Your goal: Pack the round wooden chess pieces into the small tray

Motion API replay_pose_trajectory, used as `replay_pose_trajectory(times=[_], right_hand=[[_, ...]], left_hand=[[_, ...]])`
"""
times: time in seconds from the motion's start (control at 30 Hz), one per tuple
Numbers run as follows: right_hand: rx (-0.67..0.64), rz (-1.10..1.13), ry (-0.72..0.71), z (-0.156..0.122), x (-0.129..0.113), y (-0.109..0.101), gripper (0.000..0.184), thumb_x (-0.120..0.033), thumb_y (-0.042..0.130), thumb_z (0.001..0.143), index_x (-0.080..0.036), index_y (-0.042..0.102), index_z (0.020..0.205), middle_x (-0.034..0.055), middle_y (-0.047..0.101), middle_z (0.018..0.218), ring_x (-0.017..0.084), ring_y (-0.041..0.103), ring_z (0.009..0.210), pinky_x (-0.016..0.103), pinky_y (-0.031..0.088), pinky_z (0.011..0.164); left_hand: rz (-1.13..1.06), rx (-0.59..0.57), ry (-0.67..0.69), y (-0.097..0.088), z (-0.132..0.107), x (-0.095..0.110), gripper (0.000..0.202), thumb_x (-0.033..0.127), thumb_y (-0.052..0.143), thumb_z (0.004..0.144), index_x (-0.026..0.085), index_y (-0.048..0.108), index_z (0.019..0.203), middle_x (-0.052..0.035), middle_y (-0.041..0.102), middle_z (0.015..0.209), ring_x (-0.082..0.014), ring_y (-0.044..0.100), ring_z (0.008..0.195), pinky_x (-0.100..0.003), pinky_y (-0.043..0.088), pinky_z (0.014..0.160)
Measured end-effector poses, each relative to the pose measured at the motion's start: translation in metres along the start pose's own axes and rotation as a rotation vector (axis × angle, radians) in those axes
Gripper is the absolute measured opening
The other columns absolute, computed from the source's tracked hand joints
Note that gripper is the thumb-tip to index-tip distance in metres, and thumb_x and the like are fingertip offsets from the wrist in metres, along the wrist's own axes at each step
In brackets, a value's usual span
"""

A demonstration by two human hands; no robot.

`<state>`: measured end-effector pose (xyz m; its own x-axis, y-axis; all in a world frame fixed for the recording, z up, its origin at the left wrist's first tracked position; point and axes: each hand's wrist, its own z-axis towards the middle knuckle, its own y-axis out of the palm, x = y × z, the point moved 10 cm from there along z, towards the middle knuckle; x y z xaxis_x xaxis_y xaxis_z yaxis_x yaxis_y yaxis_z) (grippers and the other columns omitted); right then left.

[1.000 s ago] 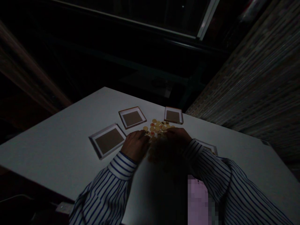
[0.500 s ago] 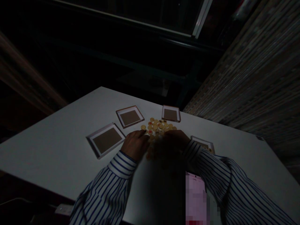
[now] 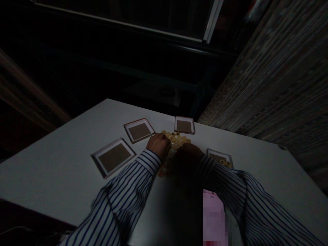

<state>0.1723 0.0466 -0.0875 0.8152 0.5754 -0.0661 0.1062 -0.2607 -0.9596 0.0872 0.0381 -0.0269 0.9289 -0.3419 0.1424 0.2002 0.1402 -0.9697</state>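
Lighting is poor; detail is limited. A white table (image 3: 64,171) carries a loose pile of small yellow discs (image 3: 177,139), some with dark or red marks that cannot be read. The pile lies on the table's far half, between 4 shallow square trays: tray 1 (image 3: 113,158) near left, tray 2 (image 3: 139,130) beyond it, tray 3 (image 3: 184,125) at the far side just behind the pile, and tray 4 (image 3: 219,158) to the right. Trays 1, 2 and 3 show a brown floor inside a pale rim. Tray 4 holds a few discs at its near corner and is partly covered by the right sleeve (image 3: 230,191). The left hand (image 3: 159,144) rests knuckles-up on the left edge of the pile, fingers bent down onto the discs, close to tray 2; whether it grips any disc cannot be told. The right hand (image 3: 188,155) lies in deep shadow on the near side of the pile, beside the left hand; whether its fingers are spread or closed cannot be told. A few more discs show dimly next to the left sleeve (image 3: 133,184). Both sleeves are white with dark stripes. A textured wall (image 3: 276,85) stands on the right.
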Motion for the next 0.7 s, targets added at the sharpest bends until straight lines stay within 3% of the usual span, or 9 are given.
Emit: replay_pose_trajectory(times=[0.13,0.3,0.6,0.7], right_hand=[[0.015,-0.034,0.006,-0.002,-0.001,0.001,0.029,-0.033,0.042,0.082,-0.019,0.065,0.092,0.0101,0.062,0.093,0.017,0.059,0.079,0.022,0.041,0.06],[0.054,-0.041,0.004,-0.007,-0.003,-0.001,0.032,-0.036,0.038,0.084,-0.02,0.065,0.092,0.0102,0.061,0.091,0.018,0.058,0.081,0.025,0.042,0.064],[0.128,0.057,-0.025,-0.004,0.007,-0.006,0.032,-0.041,0.044,0.081,-0.02,0.063,0.097,0.0096,0.061,0.098,0.019,0.055,0.09,0.027,0.041,0.071],[0.177,0.071,-0.01,-0.01,0.01,-0.014,0.033,-0.043,0.046,0.08,-0.017,0.064,0.09,0.0103,0.061,0.094,0.019,0.055,0.085,0.026,0.041,0.068]], left_hand=[[0.037,0.032,0.016,0.009,0.013,0.004,0.024,0.033,0.051,0.077,0.02,0.067,0.091,-0.0097,0.057,0.092,-0.0235,0.05,0.089,-0.036,0.038,0.079],[0.058,0.019,0.009,0.016,0.018,0.003,0.025,0.034,0.053,0.075,0.021,0.067,0.092,-0.0104,0.056,0.093,-0.0256,0.048,0.091,-0.038,0.037,0.079],[0.048,0.005,-0.007,0.018,0.021,0.004,0.02,0.031,0.057,0.073,0.02,0.068,0.086,-0.011,0.056,0.094,-0.0265,0.048,0.093,-0.039,0.036,0.08],[-0.006,0.013,-0.004,0.016,0.022,0.0,0.022,0.033,0.055,0.075,0.019,0.068,0.085,-0.01,0.057,0.09,-0.0255,0.049,0.091,-0.038,0.038,0.079]])
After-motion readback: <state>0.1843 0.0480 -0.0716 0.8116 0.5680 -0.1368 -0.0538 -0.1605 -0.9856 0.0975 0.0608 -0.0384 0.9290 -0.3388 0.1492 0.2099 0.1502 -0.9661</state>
